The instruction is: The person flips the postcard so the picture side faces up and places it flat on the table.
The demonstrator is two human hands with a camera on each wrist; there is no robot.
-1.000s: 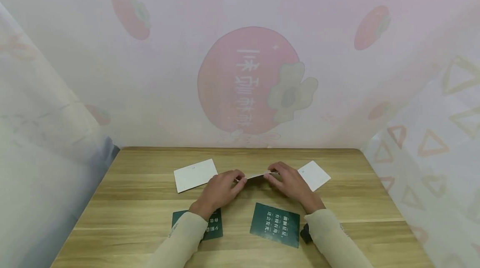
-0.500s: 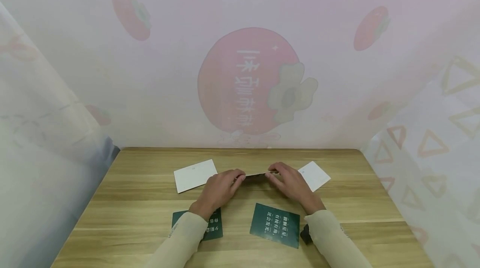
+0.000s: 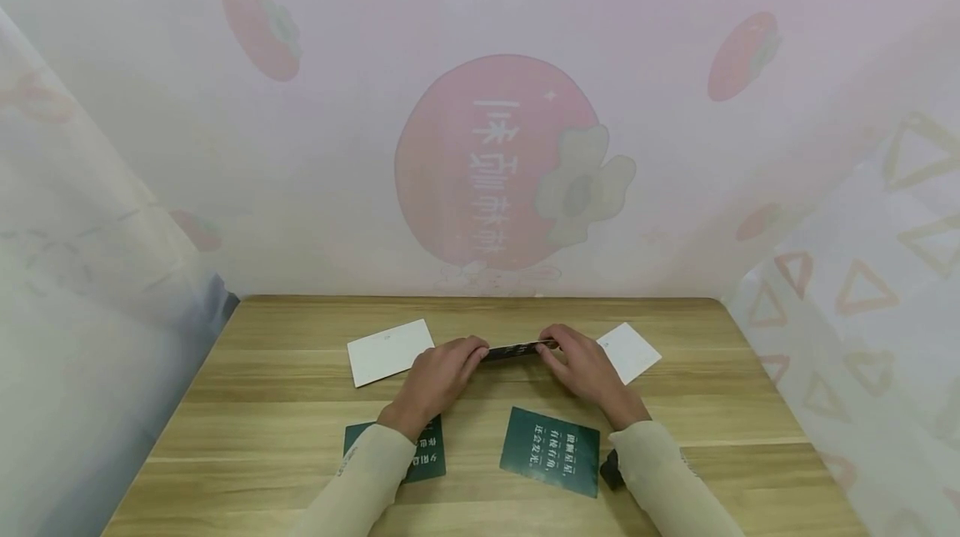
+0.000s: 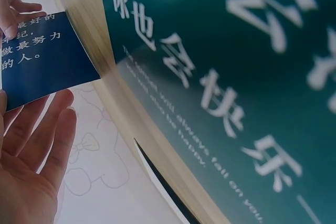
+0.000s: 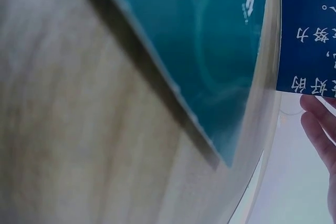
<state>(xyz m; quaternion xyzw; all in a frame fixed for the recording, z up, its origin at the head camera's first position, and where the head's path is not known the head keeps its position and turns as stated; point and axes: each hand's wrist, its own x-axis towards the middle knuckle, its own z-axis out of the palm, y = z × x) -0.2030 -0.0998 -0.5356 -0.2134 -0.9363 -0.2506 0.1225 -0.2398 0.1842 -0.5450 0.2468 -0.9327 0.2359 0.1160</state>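
Note:
Both hands hold a postcard [image 3: 513, 351] between them, seen almost edge-on in the head view. Its printed face is dark blue with white Chinese characters, as the card [image 4: 50, 72] looks in the left wrist view. My left hand [image 3: 438, 374] pinches its left end between thumb and fingers. At the right end, my right hand [image 3: 585, 362] grips it the same way. The card is raised above the table. Below lie a green postcard [image 3: 551, 449] with white text and another green postcard [image 3: 431, 449], partly covered by the left sleeve.
Two white cards lie beyond the hands: a left white card [image 3: 390, 352] and a right white card [image 3: 632, 352], partly hidden. A small black object [image 3: 611, 470] sits beside the right sleeve. A printed cloth [image 3: 322, 170] hangs behind the wooden table [image 3: 247, 429].
The held postcard has tilted, so its dark printed face now shows toward the head camera instead of the pale edge. Both hands stay nearly in place; the cards on the table have not moved.

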